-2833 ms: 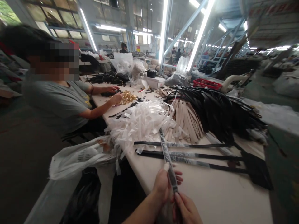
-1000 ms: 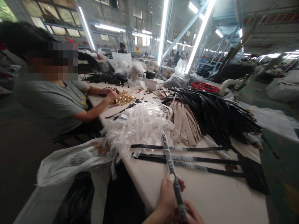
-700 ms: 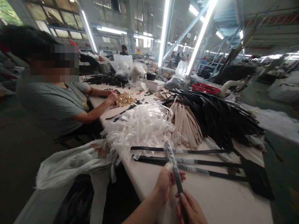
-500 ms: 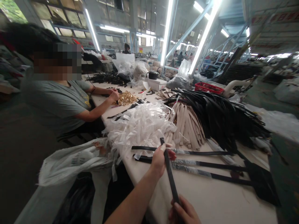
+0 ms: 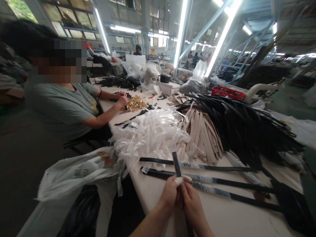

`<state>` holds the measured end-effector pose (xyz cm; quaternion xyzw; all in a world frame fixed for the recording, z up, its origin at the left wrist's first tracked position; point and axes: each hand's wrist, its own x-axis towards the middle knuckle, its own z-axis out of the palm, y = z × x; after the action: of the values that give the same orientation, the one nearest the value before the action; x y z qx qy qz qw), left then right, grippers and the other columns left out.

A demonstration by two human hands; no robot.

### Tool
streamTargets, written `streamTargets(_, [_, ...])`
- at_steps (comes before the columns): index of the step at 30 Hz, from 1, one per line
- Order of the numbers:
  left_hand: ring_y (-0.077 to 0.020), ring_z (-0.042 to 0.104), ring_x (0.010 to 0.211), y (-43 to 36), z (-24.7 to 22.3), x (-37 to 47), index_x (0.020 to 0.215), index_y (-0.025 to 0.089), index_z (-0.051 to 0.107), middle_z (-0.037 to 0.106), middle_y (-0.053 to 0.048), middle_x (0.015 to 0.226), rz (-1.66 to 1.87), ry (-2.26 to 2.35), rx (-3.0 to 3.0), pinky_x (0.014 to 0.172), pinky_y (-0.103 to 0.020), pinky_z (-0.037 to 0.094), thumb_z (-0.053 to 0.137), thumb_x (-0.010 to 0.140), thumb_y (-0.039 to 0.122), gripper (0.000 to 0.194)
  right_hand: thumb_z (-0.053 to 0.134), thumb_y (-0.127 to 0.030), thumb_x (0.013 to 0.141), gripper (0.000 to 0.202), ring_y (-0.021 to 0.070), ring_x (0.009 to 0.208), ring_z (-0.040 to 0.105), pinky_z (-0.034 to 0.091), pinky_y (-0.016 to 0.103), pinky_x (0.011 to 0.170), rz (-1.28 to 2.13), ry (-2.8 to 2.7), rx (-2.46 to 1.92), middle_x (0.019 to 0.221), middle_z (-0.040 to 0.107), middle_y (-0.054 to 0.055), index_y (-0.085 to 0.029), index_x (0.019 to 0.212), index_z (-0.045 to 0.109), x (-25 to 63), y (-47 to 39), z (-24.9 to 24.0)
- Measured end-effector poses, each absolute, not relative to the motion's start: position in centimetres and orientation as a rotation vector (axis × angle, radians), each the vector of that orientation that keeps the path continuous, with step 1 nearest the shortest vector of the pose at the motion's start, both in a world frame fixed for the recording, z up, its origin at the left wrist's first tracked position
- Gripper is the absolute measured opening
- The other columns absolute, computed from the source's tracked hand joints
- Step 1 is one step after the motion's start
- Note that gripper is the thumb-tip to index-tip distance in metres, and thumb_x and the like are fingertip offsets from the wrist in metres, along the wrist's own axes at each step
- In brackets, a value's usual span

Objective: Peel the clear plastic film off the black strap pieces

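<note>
A black strap (image 5: 177, 164) points away from me over the table edge, its far end standing clear of my fingers. My left hand (image 5: 170, 191) pinches it from the left, with pale coverings on the fingertips. Close against it, my right hand (image 5: 190, 196) grips the same strap from the right. Just beyond lie several black straps (image 5: 237, 169), side by side across the table, with clear film (image 5: 203, 178) wrapped round their middles. A heap of white plastic strips (image 5: 153, 135) sits behind them.
Beige strips (image 5: 201, 135) and a large pile of black straps (image 5: 237, 125) spread at right. A co-worker (image 5: 64, 102) sits at left by gold hardware (image 5: 137, 104). A white sack (image 5: 74, 174) hangs by the table's near-left edge; a red basket (image 5: 227, 92) stands behind.
My right hand has moved up along the strap to meet my left hand. The left hand sits lower in view, and the strap stands more upright. The view has shifted slightly.
</note>
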<state>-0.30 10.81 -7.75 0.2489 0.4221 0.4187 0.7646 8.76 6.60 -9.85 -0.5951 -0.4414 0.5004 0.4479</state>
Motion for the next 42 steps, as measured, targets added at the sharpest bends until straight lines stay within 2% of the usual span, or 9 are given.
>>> streamTargets(5, [-0.0218, 0.068, 0.078, 14.3, -6.0, -1.1, 0.107, 0.014, 0.063, 0.073, -0.012, 0.096, 1.068, 0.786, 0.534, 0.069, -0.03, 0.05, 0.061, 0.084, 0.047, 0.04, 0.041, -0.061, 0.094, 0.048, 0.01, 0.039, 0.041, 0.029, 0.021, 0.038, 1.312, -1.118, -1.496, 0.057, 0.054, -0.003, -0.018, 0.087, 0.059, 8.6, 6.2, -10.9])
streamTargets(10, [-0.0215, 0.065, 0.071, 12.7, -7.5, 0.2, 0.087, 0.013, 0.068, 0.073, -0.011, 0.089, 0.996, 0.889, 0.601, 0.063, -0.029, 0.047, 0.06, 0.084, 0.048, 0.035, 0.043, -0.06, 0.094, 0.048, 0.0155, 0.051, 0.052, 0.04, 0.023, 0.048, 1.197, -1.141, -1.524, 0.061, 0.059, 0.001, -0.017, 0.092, 0.064, 9.1, 7.1, -10.0])
streamTargets(13, [-0.0226, 0.064, 0.076, 11.0, -8.7, 0.2, 0.086, 0.014, 0.069, 0.072, -0.01, 0.087, 1.042, 0.905, 0.614, 0.072, -0.032, 0.048, 0.061, 0.083, 0.043, 0.031, 0.046, -0.058, 0.093, 0.049, 0.0208, 0.063, 0.059, 0.048, 0.028, 0.06, 1.2, -1.254, -1.528, 0.068, 0.064, 0.005, -0.015, 0.097, 0.069, 10.3, 7.4, -9.0])
streamTargets(19, [-0.0236, 0.06, 0.089, 9.6, -7.0, -1.1, 0.079, 0.016, 0.066, 0.07, -0.008, 0.091, 1.108, 0.908, 0.912, 0.087, -0.033, 0.044, 0.054, 0.088, 0.036, 0.025, 0.053, -0.055, 0.09, 0.043, 0.0205, 0.076, 0.062, 0.048, 0.028, 0.069, 0.935, -1.417, -1.607, 0.087, 0.069, 0.006, -0.017, 0.098, 0.071, 13.1, 11.4, -4.2])
streamTargets(23, [-0.021, 0.06, 0.068, 8.5, -5.7, -1.0, 0.092, 0.014, 0.066, 0.066, -0.008, 0.075, 1.06, 0.824, 0.853, 0.068, -0.032, 0.048, 0.053, 0.087, 0.04, 0.03, 0.059, -0.051, 0.087, 0.04, 0.0196, 0.073, 0.059, 0.045, 0.027, 0.068, 1.054, -1.702, -1.456, 0.078, 0.065, 0.005, -0.016, 0.07, 0.07, 11.5, 13.9, -1.2])
streamTargets(27, [-0.0145, 0.051, 0.051, 8.2, -6.3, -0.7, 0.103, 0.013, 0.063, 0.06, -0.005, 0.07, 1.143, 0.838, 0.763, 0.049, -0.027, 0.043, 0.049, 0.089, 0.051, 0.043, 0.062, -0.05, 0.087, 0.039, 0.0187, 0.069, 0.058, 0.046, 0.026, 0.065, 1.146, -1.716, -1.333, 0.074, 0.064, 0.004, -0.017, 0.068, 0.069, 10.2, 13.9, -0.2])
streamTargets(30, [-0.0142, 0.052, 0.052, 7.6, -7.6, -1.0, 0.089, 0.015, 0.062, 0.058, -0.004, 0.067, 1.125, 0.806, 0.846, 0.051, -0.028, 0.046, 0.05, 0.09, 0.051, 0.038, 0.068, -0.051, 0.082, 0.035, 0.0159, 0.062, 0.054, 0.042, 0.023, 0.054, 1.115, -1.652, -1.345, 0.067, 0.061, 0.002, -0.017, 0.078, 0.074, 11.0, 14.0, 0.9])
streamTargets(35, [-0.0156, 0.059, 0.061, 5.7, -8.7, -2.3, 0.087, 0.015, 0.065, 0.064, -0.006, 0.073, 0.967, 0.837, 1.031, 0.059, -0.028, 0.047, 0.054, 0.089, 0.045, 0.032, 0.069, -0.051, 0.083, 0.041, 0.0075, 0.041, 0.034, 0.019, 0.021, 0.037, 0.828, -1.324, -1.452, 0.049, 0.046, -0.004, -0.014, 0.099, 0.075, 13.6, 14.1, 5.7])
streamTargets(42, [-0.0132, 0.061, 0.058, 7.6, -9.8, -1.8, 0.093, 0.017, 0.061, 0.063, -0.003, 0.079, 0.759, 0.707, 1.185, 0.048, -0.022, 0.045, 0.051, 0.091, 0.04, 0.025, 0.07, -0.043, 0.084, 0.029, 0.006, 0.042, 0.037, 0.024, 0.018, 0.037, 0.486, -1.128, -1.283, 0.05, 0.046, -0.005, -0.016, 0.088, 0.076, 18.0, 14.0, 10.0])
